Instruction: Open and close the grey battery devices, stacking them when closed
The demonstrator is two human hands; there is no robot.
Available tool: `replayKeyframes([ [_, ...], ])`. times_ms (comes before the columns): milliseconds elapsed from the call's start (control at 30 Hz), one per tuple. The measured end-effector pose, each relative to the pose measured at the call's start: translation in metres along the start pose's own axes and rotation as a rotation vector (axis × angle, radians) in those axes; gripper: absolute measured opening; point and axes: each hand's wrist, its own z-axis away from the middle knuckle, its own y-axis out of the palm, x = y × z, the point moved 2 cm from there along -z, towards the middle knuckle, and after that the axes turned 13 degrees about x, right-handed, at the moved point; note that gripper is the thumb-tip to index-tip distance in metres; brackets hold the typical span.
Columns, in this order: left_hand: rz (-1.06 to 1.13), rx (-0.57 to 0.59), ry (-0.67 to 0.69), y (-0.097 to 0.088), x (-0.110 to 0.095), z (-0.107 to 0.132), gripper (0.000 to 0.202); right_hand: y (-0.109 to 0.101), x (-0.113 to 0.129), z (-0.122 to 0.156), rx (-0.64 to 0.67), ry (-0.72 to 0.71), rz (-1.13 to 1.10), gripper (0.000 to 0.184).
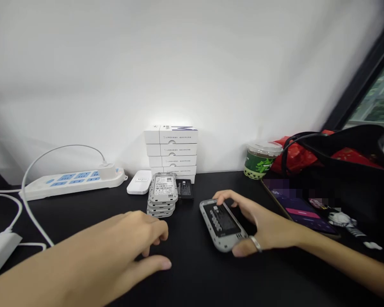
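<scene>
My right hand [254,224] grips a grey pocket Wi-Fi router [213,228] by its edges, thumb at the near end and fingers at the far end. Its back is uncovered, and a black battery [223,221] sits inside, tilted towards me. My left hand [137,238] hovers over the table, thumb apart from loosely curled fingers, with nothing in it. Just beyond it stands a stack of similar grey routers [162,194], the top one showing a white label. Against that stack's right side lies a black battery [184,189]. White covers [140,182] are piled on its left.
Several white boxes [172,150] are stacked against the wall. A white power strip [73,181] with cables lies at the left, and a white adapter [1,251] nearer. On the right are a green drink cup [260,160], a phone [299,207], a figure charm [342,219] and a black bag [365,183].
</scene>
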Motion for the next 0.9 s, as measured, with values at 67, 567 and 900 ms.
replayKeyframes([
  [67, 0.016, 0.028, -0.008, -0.003, 0.008, 0.001, 0.023, -0.014, -0.010, -0.009, -0.066, 0.002, 0.030, 0.067],
  [567, -0.009, -0.240, -0.043, -0.049, 0.045, -0.041, 0.065, -0.026, -0.019, -0.042, -0.119, 0.074, 0.174, 0.062],
  [900, 0.079, -0.163, -0.074, -0.042, 0.054, -0.054, 0.086, -0.005, -0.032, -0.003, -0.472, -0.016, 0.128, 0.040],
])
